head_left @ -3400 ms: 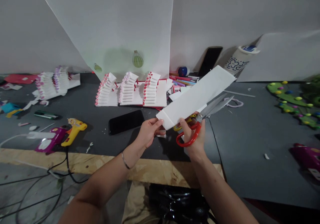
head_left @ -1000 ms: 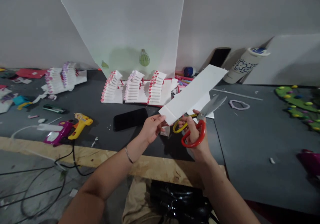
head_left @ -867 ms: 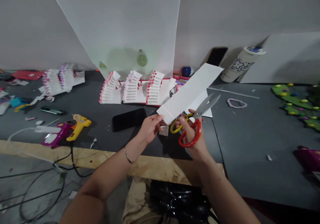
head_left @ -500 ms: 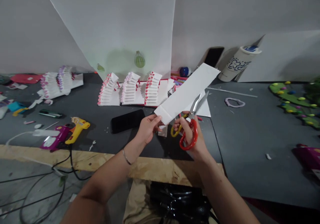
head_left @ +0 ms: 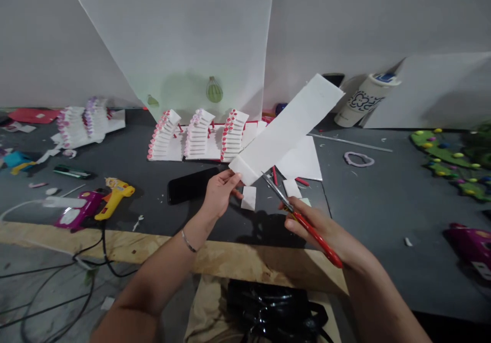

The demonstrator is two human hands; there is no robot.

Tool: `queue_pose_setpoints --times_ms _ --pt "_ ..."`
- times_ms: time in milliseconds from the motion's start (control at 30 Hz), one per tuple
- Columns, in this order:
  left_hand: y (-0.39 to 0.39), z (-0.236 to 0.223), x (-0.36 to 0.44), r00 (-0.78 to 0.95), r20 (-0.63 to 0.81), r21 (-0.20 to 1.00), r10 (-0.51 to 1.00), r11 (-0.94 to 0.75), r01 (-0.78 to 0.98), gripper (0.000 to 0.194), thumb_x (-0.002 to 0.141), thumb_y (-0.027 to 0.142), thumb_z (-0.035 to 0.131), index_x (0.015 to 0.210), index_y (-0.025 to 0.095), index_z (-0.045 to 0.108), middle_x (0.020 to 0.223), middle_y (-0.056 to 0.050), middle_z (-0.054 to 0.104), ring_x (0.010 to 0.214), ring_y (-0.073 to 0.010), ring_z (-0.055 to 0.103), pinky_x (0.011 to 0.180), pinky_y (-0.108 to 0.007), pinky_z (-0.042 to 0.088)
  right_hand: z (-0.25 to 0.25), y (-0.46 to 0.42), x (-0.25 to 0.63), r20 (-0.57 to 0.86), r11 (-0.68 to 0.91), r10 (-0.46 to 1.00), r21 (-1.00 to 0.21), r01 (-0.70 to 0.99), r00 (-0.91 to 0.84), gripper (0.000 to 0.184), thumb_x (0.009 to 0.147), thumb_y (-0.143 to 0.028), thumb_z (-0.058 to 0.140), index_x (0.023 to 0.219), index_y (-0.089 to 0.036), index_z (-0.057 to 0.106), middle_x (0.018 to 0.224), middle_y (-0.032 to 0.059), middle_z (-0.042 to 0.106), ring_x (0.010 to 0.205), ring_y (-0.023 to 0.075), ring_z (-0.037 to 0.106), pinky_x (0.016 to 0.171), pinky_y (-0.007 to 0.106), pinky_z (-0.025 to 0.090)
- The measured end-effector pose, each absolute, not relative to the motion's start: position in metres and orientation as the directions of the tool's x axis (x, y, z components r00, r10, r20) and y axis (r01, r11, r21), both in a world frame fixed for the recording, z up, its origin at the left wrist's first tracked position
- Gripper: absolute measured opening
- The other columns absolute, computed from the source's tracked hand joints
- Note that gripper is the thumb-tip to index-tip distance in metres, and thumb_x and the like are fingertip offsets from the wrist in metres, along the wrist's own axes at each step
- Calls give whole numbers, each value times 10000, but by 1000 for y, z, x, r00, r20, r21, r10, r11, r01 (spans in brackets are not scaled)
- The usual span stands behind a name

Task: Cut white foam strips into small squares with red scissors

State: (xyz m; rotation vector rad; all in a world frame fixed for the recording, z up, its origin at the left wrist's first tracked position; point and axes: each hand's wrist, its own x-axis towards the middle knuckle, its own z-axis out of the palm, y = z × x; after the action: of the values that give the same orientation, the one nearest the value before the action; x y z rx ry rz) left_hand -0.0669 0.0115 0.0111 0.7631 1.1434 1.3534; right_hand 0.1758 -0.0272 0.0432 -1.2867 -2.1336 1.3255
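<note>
Between the thumb and fingers of my left hand (head_left: 221,195) is the lower left end of a long white card strip (head_left: 291,120), which slants up to the right above the table. A crease crosses the strip near the pinched end. My right hand (head_left: 316,223) grips scissors (head_left: 282,195) with red and yellow handles. Their blades point up and left, with the tips at the strip's lower edge near the crease; I cannot tell whether they touch it. Below the strip lie a small white card piece (head_left: 249,198) and another white piece (head_left: 292,188).
Left of my hands lie a black phone (head_left: 192,185), a yellow glue gun (head_left: 115,200) and a green cutter (head_left: 72,172). Card stands with red and pink tips (head_left: 232,136) line the back. A tumbler (head_left: 362,100) leans at the back right. A lilac ring (head_left: 358,159) lies right.
The scissors have turned from pointing up to pointing up and left, their tips now at the strip's lower edge. The strip has shifted slightly left, its far end higher.
</note>
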Motion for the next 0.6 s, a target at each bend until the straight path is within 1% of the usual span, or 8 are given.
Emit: queue_pose_setpoints --times_ms 100,200,300,467,600 --pt "11 13 -65 -124 -192 931 974 140 -338 416 572 407 811 854 118 709 765 -70 732 644 -167 679 378 -172 472 44 -23 173 -207 162 804 -826 539 -558 357 893 -547 490 1034 -222 537 764 9 563 676 155 511 594 279 421" --pt "10 12 -64 -95 -201 930 975 160 -332 413 586 403 804 872 118 712 787 -77 736 663 -175 686 386 -173 480 45 -22 170 -216 136 798 -845 517 -563 372 901 -559 467 1032 -216 522 744 0 531 659 144 489 583 276 410" --pt "9 10 -63 -60 -206 926 977 175 -334 419 597 390 802 899 114 714 833 -91 742 697 -189 693 397 -174 492 44 -22 167 -203 119 806 -865 487 -557 381 905 -559 460 1053 -212 518 714 -11 499 629 135 477 562 272 406" --pt "7 9 -61 -44 -204 925 978 178 -335 431 598 389 804 916 111 720 827 -91 740 716 -197 690 412 -181 506 38 -21 165 -194 118 803 -874 471 -563 326 908 -533 479 1008 -226 522 694 -26 478 609 124 464 546 260 407" --pt "6 11 -61 -44 -209 927 977 184 -327 458 592 392 807 939 107 721 832 -98 740 720 -202 689 417 -191 511 43 -21 165 -164 150 806 -872 465 -568 316 910 -522 475 1022 -231 532 659 -31 461 584 123 435 513 257 378"
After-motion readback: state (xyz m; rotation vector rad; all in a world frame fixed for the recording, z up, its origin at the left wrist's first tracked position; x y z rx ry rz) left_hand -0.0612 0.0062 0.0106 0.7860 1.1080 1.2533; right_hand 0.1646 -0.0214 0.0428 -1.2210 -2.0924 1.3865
